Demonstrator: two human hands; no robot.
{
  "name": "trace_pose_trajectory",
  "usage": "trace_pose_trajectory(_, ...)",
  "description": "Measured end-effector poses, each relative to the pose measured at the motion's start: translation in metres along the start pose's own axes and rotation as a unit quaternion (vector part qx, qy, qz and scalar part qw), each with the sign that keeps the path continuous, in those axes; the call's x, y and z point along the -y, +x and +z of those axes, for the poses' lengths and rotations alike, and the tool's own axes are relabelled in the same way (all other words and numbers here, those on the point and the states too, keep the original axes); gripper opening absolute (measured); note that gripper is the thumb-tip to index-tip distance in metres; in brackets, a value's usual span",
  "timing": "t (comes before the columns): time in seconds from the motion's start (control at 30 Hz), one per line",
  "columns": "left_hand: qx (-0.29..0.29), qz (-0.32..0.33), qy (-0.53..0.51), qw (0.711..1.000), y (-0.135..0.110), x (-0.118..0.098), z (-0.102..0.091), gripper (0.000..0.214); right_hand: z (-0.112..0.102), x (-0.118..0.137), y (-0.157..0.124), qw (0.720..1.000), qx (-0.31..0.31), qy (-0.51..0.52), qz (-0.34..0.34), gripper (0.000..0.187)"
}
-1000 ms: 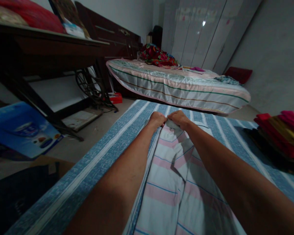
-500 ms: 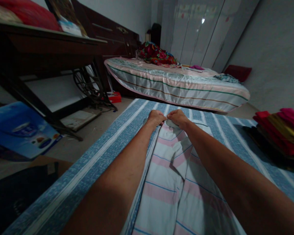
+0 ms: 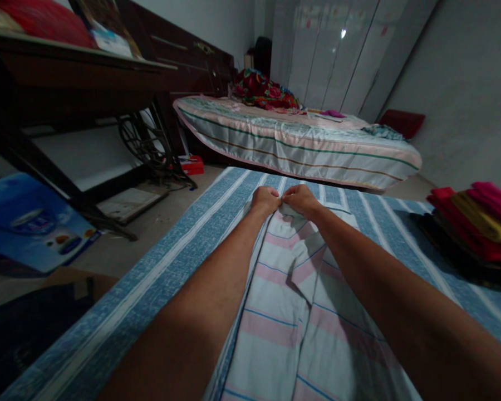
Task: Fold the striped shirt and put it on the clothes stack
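Forearms: both reach out from the bottom edge, one on each side of the cloth, and draw together at the hands.
Striped cloth (image 3: pixel 275 312): pink, white and blue, creased; it lies lengthwise between the arms on top of the blue striped sheet (image 3: pixel 171 267).
Blue striped sheet: spread flat under the cloth, running away from the camera toward the bed.
Left hand (image 3: pixel 266 199): curled into a fist, pinching the cloth's far edge.
Right hand (image 3: pixel 300 199): also closed on that far edge, knuckles touching the left hand.
Blue carton (image 3: pixel 29 223): at the left, off the sheet, near the dark stand.
Folded cloths (image 3: pixel 480 223): a red, yellow and pink stack at the right edge of the sheet, well apart from the hands.
Treadle sewing stand (image 3: pixel 136 139): dark wood, left of the sheet; a red box (image 3: pixel 192 165) sits by its foot.
Bed (image 3: pixel 292 142): beyond the sheet, under a striped cover, with a flowered bundle (image 3: pixel 261 89) at its far end.
Wardrobe (image 3: pixel 334 55): pale glossy doors against the back wall.
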State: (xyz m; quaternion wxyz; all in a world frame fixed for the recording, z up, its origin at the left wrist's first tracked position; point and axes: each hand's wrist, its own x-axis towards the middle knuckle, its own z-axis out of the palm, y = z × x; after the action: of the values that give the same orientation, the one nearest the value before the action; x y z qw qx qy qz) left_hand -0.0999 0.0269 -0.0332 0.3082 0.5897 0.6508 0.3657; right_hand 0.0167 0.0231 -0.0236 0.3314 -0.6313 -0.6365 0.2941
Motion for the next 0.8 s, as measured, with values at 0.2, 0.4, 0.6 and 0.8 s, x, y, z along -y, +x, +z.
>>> trace_pose_trajectory(0.2, -0.027, 0.073, 0.079, 0.994, 0.006, 0.007, 0.001, 0.028, -0.022, 0.002, -0.014, 0.997, 0.067, -0.035, 0.015, 0.017)
trace_pose_trajectory(0.4, -0.052, 0.129, 0.194, 0.971, -0.003, 0.006, 0.0, 0.02, -0.033, 0.0, -0.02, 0.992, 0.103, -0.066, 0.022, 0.023)
trace_pose_trajectory(0.6, -0.039, 0.209, 0.303, 0.929, -0.012, 0.007, 0.0, 0.02, -0.032, -0.004, -0.02, 0.989, 0.065, -0.126, 0.029, 0.017)
trace_pose_trajectory(0.8, -0.021, 0.244, 0.372, 0.895, -0.017, 0.005, 0.0, 0.026, -0.05, -0.005, -0.037, 0.989, 0.128, -0.076, 0.023, 0.037)
